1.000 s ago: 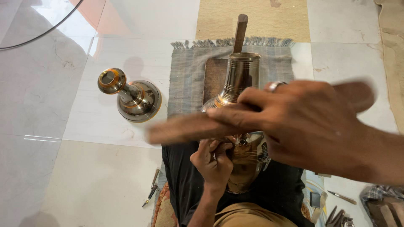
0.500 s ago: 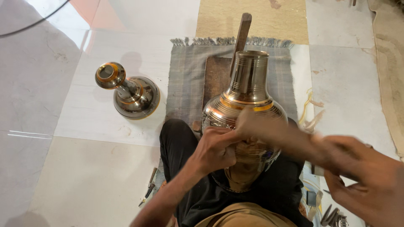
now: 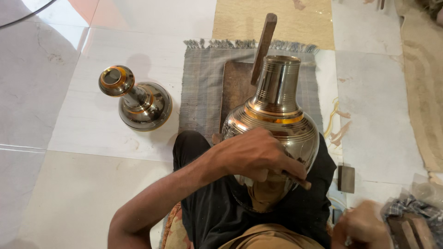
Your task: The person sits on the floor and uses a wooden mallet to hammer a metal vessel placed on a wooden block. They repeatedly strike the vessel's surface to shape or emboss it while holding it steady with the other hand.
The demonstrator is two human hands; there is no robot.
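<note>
Head view: my right hand [image 3: 362,226] has swung from over the brass vase [image 3: 272,133] down to the frame's lower right, blurred, grip unreadable. My left hand [image 3: 251,154] now pins a thin tool [image 3: 295,179] against the vase on my lap.

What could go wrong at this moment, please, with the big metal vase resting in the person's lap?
1. Only the left hand steadies the large vase while gripping a thin tool against it; the tool might slip and scratch the polished surface.
2. The right hand is off the vase, blurred, so the vase could roll off the lap.
3. The smaller vase stands on smooth tile, where a knock might tip it.
</note>
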